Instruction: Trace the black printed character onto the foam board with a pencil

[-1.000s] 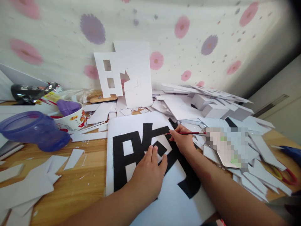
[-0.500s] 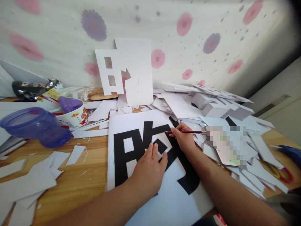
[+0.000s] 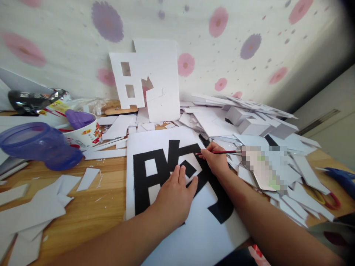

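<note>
A large black cut-out character (image 3: 139, 184) lies flat on a white sheet or board (image 3: 205, 240) in front of me. My left hand (image 3: 174, 195) rests on its middle with fingers stretched out and spread, pressing nothing between them. In my right hand (image 3: 217, 162) is a slim dark red pencil (image 3: 230, 152), pinched between thumb and fingers. The pencil's tip points left and is at the inner edge of the black shape's upper right part. Both forearms cover parts of the board.
A white panel with cut-out holes (image 3: 163, 74) stands against the flowered curtain. At left are a blue plastic container (image 3: 41, 144) and a paper tub (image 3: 85, 135). White offcuts (image 3: 33, 210) litter the wooden table. Scissors (image 3: 331, 201) and a blue tool (image 3: 340, 177) lie right.
The whole view has shifted slightly, so things appear a little higher. Both hands keep nearly the same places on the board, and the right still holds the pencil.
</note>
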A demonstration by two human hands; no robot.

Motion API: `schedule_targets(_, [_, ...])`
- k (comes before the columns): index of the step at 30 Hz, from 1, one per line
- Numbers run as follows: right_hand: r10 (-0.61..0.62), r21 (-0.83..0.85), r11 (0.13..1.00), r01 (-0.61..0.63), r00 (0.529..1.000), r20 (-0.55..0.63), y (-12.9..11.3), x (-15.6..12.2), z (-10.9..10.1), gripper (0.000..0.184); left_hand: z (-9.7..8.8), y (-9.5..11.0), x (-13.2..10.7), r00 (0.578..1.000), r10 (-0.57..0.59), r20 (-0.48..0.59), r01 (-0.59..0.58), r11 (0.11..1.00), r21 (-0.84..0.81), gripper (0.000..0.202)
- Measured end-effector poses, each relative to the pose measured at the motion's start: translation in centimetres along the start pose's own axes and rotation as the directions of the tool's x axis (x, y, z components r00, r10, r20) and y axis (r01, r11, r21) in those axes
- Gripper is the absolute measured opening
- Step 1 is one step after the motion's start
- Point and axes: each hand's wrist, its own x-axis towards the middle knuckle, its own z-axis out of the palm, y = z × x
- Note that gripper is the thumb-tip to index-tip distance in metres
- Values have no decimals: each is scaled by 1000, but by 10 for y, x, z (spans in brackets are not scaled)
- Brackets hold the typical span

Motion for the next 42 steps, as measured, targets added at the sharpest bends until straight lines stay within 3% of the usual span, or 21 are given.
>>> schedule_targets(3, [-22, -11, 1000, 22, 1000, -7, 0, -1, -1, 21, -3, 1, -1, 1000, -15, 10, 15, 1000, -15, 72])
schedule_targets(9, [-31, 13, 999, 32, 999, -41, -7, -3, -3, 22, -5, 1, -1, 999, -22, 28, 23, 999, -36, 86])
schedule_targets(12, [-29, 25, 999, 30, 999, -45, -11, -6, -3, 22, -5, 1, 0, 999, -29, 14, 30, 998, -49, 79])
schedule_targets(30, [31, 232, 972, -33, 999, 14, -13, -6, -6, 24, -3, 0, 0, 1000, -16, 5, 16, 1000, -17, 79])
schedule_targets(42, [40, 261, 964, -54, 997, 59, -8, -4, -8, 20, -4, 1, -2, 1000, -14, -10, 14, 999, -32, 76])
